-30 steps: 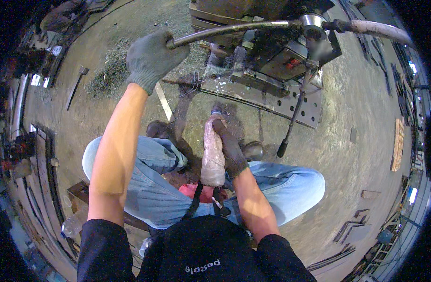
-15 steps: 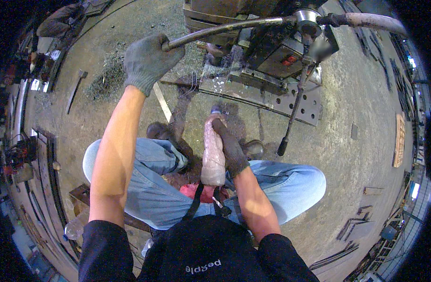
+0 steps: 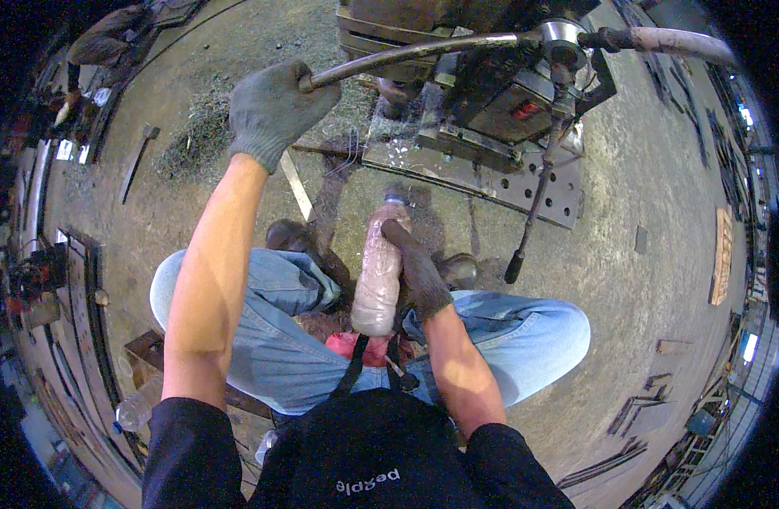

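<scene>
My left hand (image 3: 279, 112), in a grey knit glove, is closed round the end of a long metal lever (image 3: 423, 56). That lever runs to a round metal hub (image 3: 562, 44) on a dark drilling machine (image 3: 504, 110). Between my knees, my gloved right hand (image 3: 417, 267) is wrapped round a clear plastic bottle (image 3: 378, 280) with cloudy, brownish contents. The bottle's blue cap end points away from me, toward the machine. Below the machine lies a steel plate (image 3: 474, 177) with several round holes at its right end.
A second lever (image 3: 534, 204) with a black knob hangs down from the hub. A flat metal strip (image 3: 297, 187), a hammer-like tool (image 3: 137, 161) and a pile of metal shavings (image 3: 194, 140) lie on the floor at left. Another person (image 3: 105, 38) is at the far left.
The bottle's base has swung a little to the left in my right hand. My left hand and the lever's end have shifted slightly right.
</scene>
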The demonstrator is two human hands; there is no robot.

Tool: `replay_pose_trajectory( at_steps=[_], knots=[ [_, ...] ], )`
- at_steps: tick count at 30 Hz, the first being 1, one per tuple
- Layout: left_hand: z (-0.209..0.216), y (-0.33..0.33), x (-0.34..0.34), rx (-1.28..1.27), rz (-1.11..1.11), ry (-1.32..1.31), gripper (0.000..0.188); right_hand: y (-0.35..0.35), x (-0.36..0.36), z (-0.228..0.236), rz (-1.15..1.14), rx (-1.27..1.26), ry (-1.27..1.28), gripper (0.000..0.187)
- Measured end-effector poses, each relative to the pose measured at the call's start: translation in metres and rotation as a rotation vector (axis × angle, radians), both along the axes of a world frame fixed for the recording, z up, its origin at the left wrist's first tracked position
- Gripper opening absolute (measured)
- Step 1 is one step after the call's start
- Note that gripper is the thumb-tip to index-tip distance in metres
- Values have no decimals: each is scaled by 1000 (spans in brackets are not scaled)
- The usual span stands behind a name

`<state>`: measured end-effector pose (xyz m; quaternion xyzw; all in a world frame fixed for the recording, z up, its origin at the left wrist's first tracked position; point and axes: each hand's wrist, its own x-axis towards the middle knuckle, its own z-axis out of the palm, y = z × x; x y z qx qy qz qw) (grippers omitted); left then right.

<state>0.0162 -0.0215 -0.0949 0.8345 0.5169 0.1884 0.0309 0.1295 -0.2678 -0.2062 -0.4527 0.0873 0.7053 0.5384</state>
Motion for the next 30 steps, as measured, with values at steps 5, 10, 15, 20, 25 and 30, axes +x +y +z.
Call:
replay_pose_trajectory(
  at_steps=[5, 10, 15, 20, 25, 30],
  knots=[
    [1, -1, 0, -23, 10, 19, 46, 0, -1, 5, -77, 23, 65, 33],
    [0, -2, 3, -26, 7, 22, 45, -7, -3, -38, 14, -96, -87, 34],
    [1, -2, 3, -25, -8, 18, 46, -13, -2, -62, 160, -224, -262, 47],
    [1, -1, 0, -43, -4, 33, 48, 9, -3, 20, 140, -40, -500, 54],
    [4, 0, 5, -70, -13, 56, 47, -11, 1, -48, 138, -138, -231, 64],
    [-2, -2, 3, -36, -9, 14, 45, -4, 4, -64, 62, 77, -329, 39]
  ],
)
